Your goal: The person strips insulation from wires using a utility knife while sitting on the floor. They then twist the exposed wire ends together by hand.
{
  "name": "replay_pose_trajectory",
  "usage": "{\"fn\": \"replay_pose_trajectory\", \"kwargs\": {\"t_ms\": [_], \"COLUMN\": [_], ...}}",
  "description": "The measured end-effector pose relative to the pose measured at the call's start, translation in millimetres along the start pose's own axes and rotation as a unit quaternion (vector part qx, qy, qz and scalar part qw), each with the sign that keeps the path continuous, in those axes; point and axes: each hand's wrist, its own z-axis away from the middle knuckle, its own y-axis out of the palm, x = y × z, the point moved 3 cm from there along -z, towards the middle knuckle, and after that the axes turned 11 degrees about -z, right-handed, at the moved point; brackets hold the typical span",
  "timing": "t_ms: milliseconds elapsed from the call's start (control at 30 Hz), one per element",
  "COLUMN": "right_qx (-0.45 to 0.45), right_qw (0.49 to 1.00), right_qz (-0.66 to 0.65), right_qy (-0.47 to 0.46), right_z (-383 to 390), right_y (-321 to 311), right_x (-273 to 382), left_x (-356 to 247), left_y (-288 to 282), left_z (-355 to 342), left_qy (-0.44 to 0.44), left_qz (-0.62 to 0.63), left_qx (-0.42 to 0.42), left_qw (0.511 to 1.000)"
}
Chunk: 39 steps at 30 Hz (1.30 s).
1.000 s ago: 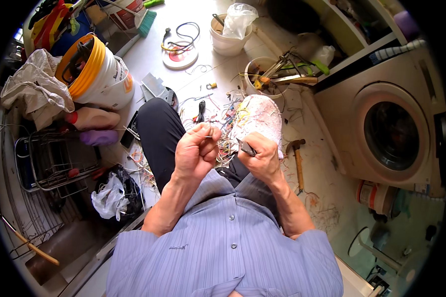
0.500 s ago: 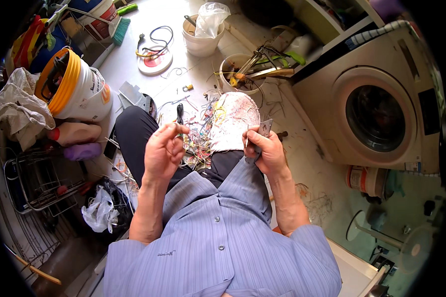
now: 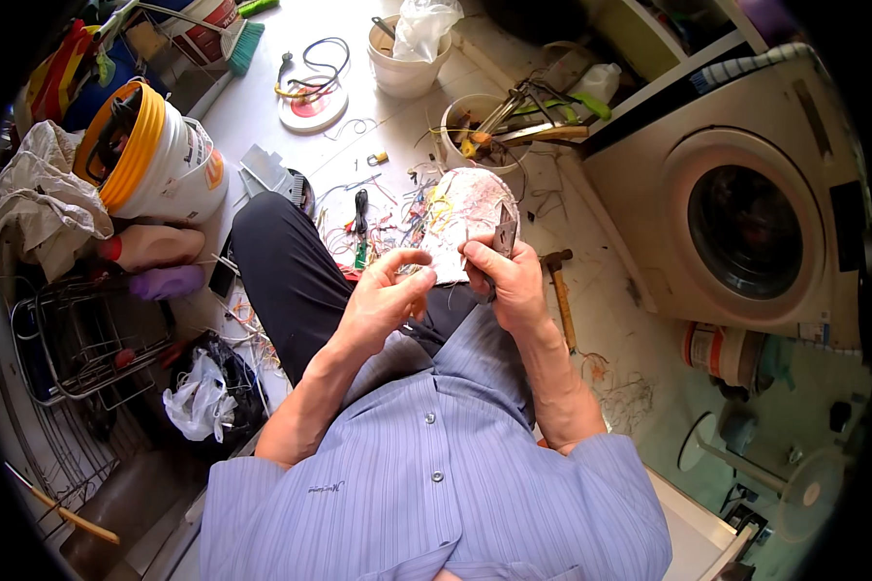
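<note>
My right hand (image 3: 511, 286) is closed around a flat grey metal piece (image 3: 505, 230) whose pointed end sticks up past the fingers. Its kind cannot be made out. My left hand (image 3: 386, 302) is close by on the left, with thumb and curled forefinger drawn together; whatever they pinch is too small to name. Beyond my hands, a speckled pink-white pad (image 3: 473, 198) has thin wires over it. A heap of coloured wire scraps (image 3: 412, 225) is on the floor to its left. Among them is a black cable bundle (image 3: 361, 208) beside a small green board (image 3: 360, 254).
A hammer (image 3: 559, 290) rests on the floor to the right, near the washing machine (image 3: 649, 242). A tool bucket (image 3: 452, 145) and white bucket (image 3: 397, 73) stand ahead. A yellow-rimmed bucket (image 3: 179, 184) and wire rack (image 3: 77, 373) are on the left.
My left hand has moved right and slightly down, closer to my right hand. My right hand has shifted slightly left, still holding the metal piece. More of the hammer shows.
</note>
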Motion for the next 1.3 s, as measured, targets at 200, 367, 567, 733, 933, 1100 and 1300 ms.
{"fn": "replay_pose_trajectory", "kwargs": {"t_ms": [200, 367, 567, 733, 933, 1100, 1300], "right_qx": [-0.001, -0.009, -0.041, -0.072, -0.092, -0.102, -0.107], "right_qw": [0.997, 0.995, 0.994, 0.991, 0.982, 0.984, 0.984], "right_qz": [0.069, 0.093, 0.049, -0.032, -0.109, -0.082, -0.070], "right_qy": [-0.025, -0.044, -0.084, -0.104, -0.126, -0.123, -0.123], "right_z": [2.0, 5.9, 5.3, 0.3, -13.3, -14.4, -14.3], "right_y": [8.3, 8.5, 2.8, 2.8, -7.7, -18.2, -37.4], "right_x": [-4.2, -12.9, -16.5, -17.6, -3.5, 3.9, 13.7], "left_x": [-4.9, 5.5, 13.2, 14.6, 14.0, 7.1, -13.9], "left_y": [12.9, 11.3, 11.7, 10.2, 13.2, -4.9, -27.1], "left_z": [3.4, 6.8, 11.1, 19.2, 25.2, 16.3, 9.7], "left_qy": [-0.026, 0.009, 0.061, 0.049, 0.060, 0.044, 0.055], "left_qz": [-0.008, 0.001, 0.068, 0.055, 0.071, 0.166, 0.190], "left_qx": [0.002, -0.008, -0.032, -0.033, -0.027, -0.060, -0.081], "left_qw": [1.000, 1.000, 0.995, 0.997, 0.995, 0.983, 0.977]}}
